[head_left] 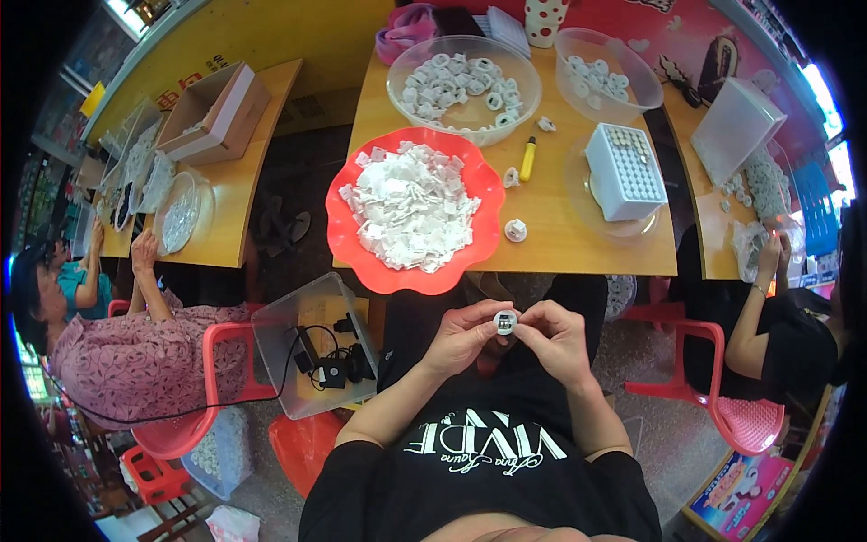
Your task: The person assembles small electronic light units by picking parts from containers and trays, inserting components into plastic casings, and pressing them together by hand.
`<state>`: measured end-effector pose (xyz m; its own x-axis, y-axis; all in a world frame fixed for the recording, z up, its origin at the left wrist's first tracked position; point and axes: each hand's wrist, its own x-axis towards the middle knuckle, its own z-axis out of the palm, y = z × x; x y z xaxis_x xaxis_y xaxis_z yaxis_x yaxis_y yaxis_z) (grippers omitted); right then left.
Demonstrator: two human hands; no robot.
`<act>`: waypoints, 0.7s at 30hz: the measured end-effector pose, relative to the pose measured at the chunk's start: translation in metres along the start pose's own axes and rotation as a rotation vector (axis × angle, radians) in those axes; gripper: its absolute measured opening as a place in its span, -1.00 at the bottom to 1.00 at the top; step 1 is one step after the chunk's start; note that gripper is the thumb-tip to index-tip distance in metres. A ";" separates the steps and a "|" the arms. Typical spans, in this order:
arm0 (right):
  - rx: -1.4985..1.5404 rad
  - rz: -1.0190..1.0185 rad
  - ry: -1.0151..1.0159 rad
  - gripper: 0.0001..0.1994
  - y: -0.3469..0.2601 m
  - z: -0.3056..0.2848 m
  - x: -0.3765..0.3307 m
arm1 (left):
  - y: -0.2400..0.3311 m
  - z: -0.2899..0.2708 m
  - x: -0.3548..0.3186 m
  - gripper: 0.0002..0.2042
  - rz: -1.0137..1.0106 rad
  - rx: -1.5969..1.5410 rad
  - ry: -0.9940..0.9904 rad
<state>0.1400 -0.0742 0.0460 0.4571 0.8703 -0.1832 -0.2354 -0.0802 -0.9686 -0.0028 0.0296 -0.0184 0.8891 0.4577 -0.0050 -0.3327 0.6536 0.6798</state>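
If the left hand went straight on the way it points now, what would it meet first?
Probably the right hand: the left hand points across at it, with only the small round white part between their fingers.

Your left hand [465, 336] and right hand [558, 340] cover most of the small white round part [505, 321], so you see only its top face, too small to read in detail. Beyond the part, the red tray [348, 246] overhangs the wooden table [578, 239], hiding that edge. The 2 clear bowls' contents blur into white lumps.
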 end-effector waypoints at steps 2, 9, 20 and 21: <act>-0.553 -0.387 0.030 -0.92 -0.024 0.001 0.014 | 0.003 -0.005 -0.006 -0.64 -0.011 -0.062 0.004; -0.877 -0.945 -0.065 -0.91 -0.076 0.052 0.106 | 0.010 -0.008 -0.016 -0.64 -0.037 -0.362 -0.001; -1.545 -0.718 -0.583 -0.95 -0.068 0.070 0.165 | 0.013 -0.008 -0.016 -0.68 -0.049 -0.464 -0.037; -1.544 -0.714 -0.583 -0.95 -0.067 0.068 0.165 | 0.013 -0.008 -0.016 -0.68 -0.047 -0.458 -0.036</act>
<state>0.1732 0.1077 0.0923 -0.3090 0.9501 0.0433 0.9376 0.3119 -0.1537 -0.0238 0.0355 -0.0150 0.9143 0.4051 0.0031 -0.3890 0.8758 0.2857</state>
